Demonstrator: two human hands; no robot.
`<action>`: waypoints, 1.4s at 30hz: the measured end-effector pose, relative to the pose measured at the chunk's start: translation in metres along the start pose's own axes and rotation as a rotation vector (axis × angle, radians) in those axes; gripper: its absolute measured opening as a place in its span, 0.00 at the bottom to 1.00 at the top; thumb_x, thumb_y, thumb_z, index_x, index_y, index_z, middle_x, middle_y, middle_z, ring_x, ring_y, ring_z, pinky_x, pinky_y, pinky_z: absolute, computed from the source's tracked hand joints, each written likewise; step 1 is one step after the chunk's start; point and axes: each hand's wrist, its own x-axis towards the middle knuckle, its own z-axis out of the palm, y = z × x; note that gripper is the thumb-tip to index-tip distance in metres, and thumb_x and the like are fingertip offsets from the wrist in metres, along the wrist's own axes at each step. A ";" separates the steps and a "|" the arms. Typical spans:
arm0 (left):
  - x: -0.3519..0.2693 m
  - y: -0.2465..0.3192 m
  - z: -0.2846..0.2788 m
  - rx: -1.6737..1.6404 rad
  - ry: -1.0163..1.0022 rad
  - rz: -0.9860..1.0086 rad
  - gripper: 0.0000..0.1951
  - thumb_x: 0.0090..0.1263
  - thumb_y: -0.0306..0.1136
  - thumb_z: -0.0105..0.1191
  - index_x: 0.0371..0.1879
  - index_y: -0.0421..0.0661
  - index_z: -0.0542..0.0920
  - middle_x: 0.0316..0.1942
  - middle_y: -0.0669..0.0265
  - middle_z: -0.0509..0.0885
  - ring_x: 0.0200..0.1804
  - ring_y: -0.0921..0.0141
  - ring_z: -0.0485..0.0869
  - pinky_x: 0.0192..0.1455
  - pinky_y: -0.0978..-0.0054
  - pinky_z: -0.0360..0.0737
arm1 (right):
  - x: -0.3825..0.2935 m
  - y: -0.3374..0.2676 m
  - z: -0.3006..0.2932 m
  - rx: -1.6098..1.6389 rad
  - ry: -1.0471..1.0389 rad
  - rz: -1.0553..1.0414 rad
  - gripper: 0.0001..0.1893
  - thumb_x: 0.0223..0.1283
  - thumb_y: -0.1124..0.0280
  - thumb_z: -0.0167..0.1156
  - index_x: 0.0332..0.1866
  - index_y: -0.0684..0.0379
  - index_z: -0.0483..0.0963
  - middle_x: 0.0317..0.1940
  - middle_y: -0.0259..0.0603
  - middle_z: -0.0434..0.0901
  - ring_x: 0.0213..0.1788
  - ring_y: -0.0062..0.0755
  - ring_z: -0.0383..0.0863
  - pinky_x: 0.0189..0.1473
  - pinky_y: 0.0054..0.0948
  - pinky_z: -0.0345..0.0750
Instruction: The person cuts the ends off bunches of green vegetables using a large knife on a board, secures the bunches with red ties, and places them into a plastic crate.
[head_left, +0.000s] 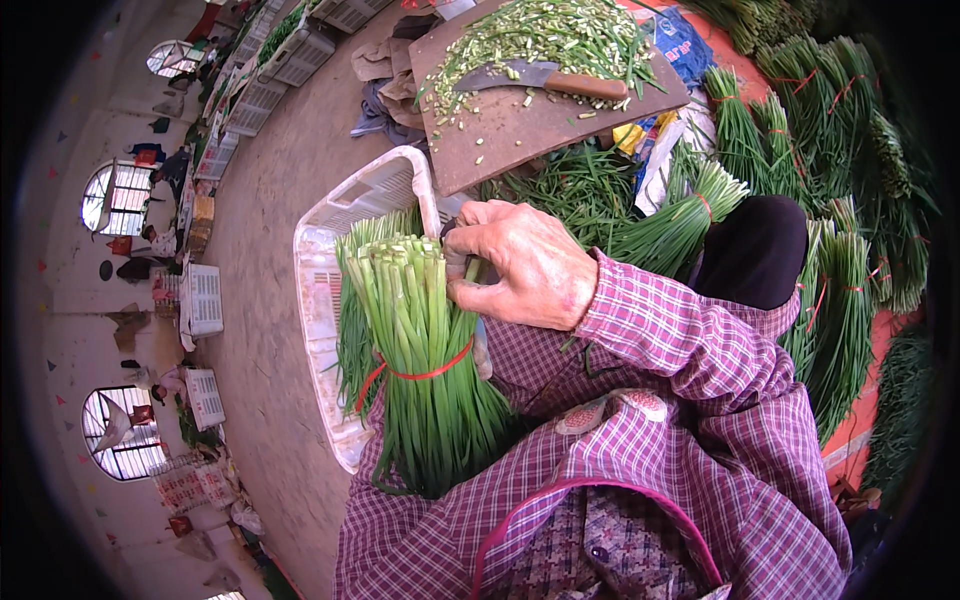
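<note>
A bundle of green chives (427, 352), tied with a red band, stands with its cut stalk ends up over my lap. My right hand (517, 262) is at the upper right edge of the bundle, its thumb and fingers closed on a green stalk. My left hand (484, 352) is mostly hidden behind the bundle; its fingertips press against the bundle's right side. Behind the held bundle, more chives (352, 322) lie in a white plastic crate (322, 247). A knife with a wooden handle (585, 84) rests on a brown board (480, 150) among chopped stalk ends (540, 30).
Loose leaves (577, 187) and a tied bundle (675, 217) lie below the board. More tied bundles (840, 277) crowd the right side. A blue bag (679, 45) touches the board's far corner. Across the concrete floor (262, 300) are white crates (202, 300) and several people.
</note>
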 end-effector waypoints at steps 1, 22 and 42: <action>-0.001 0.000 0.000 -0.004 0.005 -0.003 0.36 0.75 0.57 0.38 0.68 0.36 0.58 0.51 0.37 0.74 0.54 0.42 0.75 0.56 0.46 0.73 | -0.001 -0.001 0.001 0.001 0.000 0.001 0.08 0.44 0.66 0.62 0.28 0.58 0.77 0.27 0.44 0.72 0.34 0.44 0.75 0.40 0.39 0.71; -0.002 -0.006 -0.002 -0.023 0.001 -0.032 0.36 0.75 0.57 0.38 0.67 0.35 0.59 0.50 0.37 0.74 0.54 0.43 0.75 0.55 0.47 0.73 | -0.004 0.026 -0.051 -0.188 0.129 0.019 0.09 0.56 0.73 0.60 0.42 0.60 0.77 0.34 0.45 0.75 0.41 0.48 0.79 0.42 0.41 0.75; 0.004 -0.005 0.004 0.106 0.079 -0.020 0.35 0.75 0.59 0.36 0.66 0.37 0.62 0.50 0.35 0.74 0.52 0.42 0.76 0.53 0.46 0.75 | -0.006 0.017 -0.056 -0.458 0.355 -0.103 0.11 0.59 0.66 0.61 0.43 0.59 0.75 0.34 0.42 0.73 0.39 0.45 0.75 0.44 0.39 0.70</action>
